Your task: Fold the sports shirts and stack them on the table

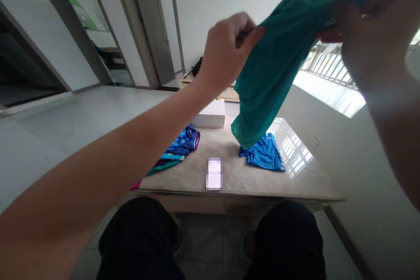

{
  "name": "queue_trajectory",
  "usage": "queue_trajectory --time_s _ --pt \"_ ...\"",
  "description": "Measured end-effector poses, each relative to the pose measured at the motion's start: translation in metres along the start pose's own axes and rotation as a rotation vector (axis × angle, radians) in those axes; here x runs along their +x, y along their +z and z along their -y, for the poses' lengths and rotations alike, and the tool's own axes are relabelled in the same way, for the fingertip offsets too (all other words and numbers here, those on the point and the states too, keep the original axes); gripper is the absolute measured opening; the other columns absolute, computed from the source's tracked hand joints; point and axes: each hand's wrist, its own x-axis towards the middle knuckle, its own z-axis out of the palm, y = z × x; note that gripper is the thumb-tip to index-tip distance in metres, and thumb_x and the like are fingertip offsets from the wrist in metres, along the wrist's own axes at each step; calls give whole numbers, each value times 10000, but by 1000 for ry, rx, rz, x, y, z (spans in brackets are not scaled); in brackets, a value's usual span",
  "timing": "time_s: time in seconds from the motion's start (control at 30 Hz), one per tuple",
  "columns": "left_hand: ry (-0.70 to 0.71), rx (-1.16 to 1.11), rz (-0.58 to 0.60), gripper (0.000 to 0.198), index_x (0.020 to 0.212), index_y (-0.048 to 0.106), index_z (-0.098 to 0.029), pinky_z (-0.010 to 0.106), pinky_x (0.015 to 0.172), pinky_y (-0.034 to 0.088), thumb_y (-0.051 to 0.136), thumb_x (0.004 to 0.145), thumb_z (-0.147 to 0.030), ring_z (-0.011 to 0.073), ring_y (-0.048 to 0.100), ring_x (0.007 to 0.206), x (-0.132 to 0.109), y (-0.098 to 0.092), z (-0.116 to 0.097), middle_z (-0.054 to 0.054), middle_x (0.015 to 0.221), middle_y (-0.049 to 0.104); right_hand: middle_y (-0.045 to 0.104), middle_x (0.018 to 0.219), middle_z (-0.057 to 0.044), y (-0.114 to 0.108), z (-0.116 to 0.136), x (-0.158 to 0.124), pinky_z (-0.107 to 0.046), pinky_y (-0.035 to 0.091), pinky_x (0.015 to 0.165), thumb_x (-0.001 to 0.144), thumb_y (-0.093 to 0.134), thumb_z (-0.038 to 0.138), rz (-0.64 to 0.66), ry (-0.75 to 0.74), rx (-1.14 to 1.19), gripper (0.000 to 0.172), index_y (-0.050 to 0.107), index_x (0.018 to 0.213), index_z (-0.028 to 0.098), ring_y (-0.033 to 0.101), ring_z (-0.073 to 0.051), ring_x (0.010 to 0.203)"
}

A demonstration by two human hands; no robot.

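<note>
A green garment (pixel 272 65) hangs in the air above the table, stretched between my two hands; its exact kind cannot be made out. My left hand (pixel 231 46) pinches its left edge between thumb and fingers. Higher up and to the right, my right hand (pixel 370 22) grips the other end, blurred and partly cut off by the frame. The garment's lower part, with a mesh-like texture, dangles just over a shiny blue garment (pixel 264 153) lying on the table. At the left, partly behind my left forearm, lies a pile of blue, teal and pink clothes (pixel 183 142).
The marble-look table (pixel 229 179) stands before my knees. On it are a white box (pixel 210 113) at the back and a pixelated phone-shaped object (pixel 214 174) near the front edge. Behind are a low cabinet (pixel 229 94) and a grey fridge-like door (pixel 149 22); a barred window is at right.
</note>
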Motion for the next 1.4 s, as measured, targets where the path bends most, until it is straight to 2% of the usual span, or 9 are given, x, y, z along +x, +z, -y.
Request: queue_trajectory --time_s 0.2,0.33,0.43,0.57,0.77,0.9,1.0,1.23,1.4 --pt "-47 -233 89 120 975 719 -158 304 902 576 645 992 -251 183 733 963 -168 5 -18 59 1002 780 762 690 -37 10 5 -67 -241 568 582 963 655 390 -59 35 -80 209 777 946 222 746 -187 594" --pt "-144 -254 287 169 1009 703 -187 276 815 565 536 1034 -188 185 711 868 -296 14 -40 62 912 750 773 724 -20 25 7 -143 -241 572 542 968 652 306 -27 -106 -31 95 710 1000 238 710 -170 509" --pt "-223 -292 401 215 969 701 -195 259 756 537 503 1051 -211 175 692 788 -343 24 -48 46 846 734 773 745 -15 40 11 -194 -234 570 532 987 620 297 15 -61 41 97 683 1031 237 718 -172 525" --pt "-317 -243 579 226 944 726 -187 278 773 511 530 1040 -243 199 707 832 -326 49 -28 56 873 754 722 671 7 62 -1 -185 -242 541 535 977 624 369 183 192 148 150 669 945 229 683 -163 523" --pt "-432 -34 724 330 877 743 -160 300 755 493 508 1041 -325 246 723 844 -222 145 57 107 871 767 730 689 10 128 -79 -42 -279 534 662 942 632 407 349 540 149 187 652 1005 233 731 -201 657" --pt "-435 23 754 337 1206 690 -85 351 946 497 528 1028 -321 301 681 1139 -180 222 100 214 1224 714 790 970 -41 184 -133 29 -282 521 775 956 623 333 359 623 78 367 595 1302 213 746 -181 757" --pt "-399 50 801 530 1479 479 -56 416 1116 424 559 1014 -297 335 513 1400 -205 252 92 275 1542 475 741 1230 -128 222 -149 21 -316 513 884 976 584 325 374 718 23 531 482 1475 175 732 -243 1025" --pt "-195 -26 1022 661 1455 550 -146 552 1180 394 750 889 -424 397 419 1480 -365 244 26 217 1598 442 704 1244 -251 274 -156 -82 -388 507 912 913 659 441 556 885 1 563 635 1311 42 671 -378 1155" --pt "-166 -32 998 410 1392 592 -118 506 1186 406 575 990 -196 353 464 1459 -393 245 27 212 1563 491 762 1046 -192 287 -175 -89 -319 525 744 905 641 511 628 906 75 554 679 1206 47 725 -293 925"
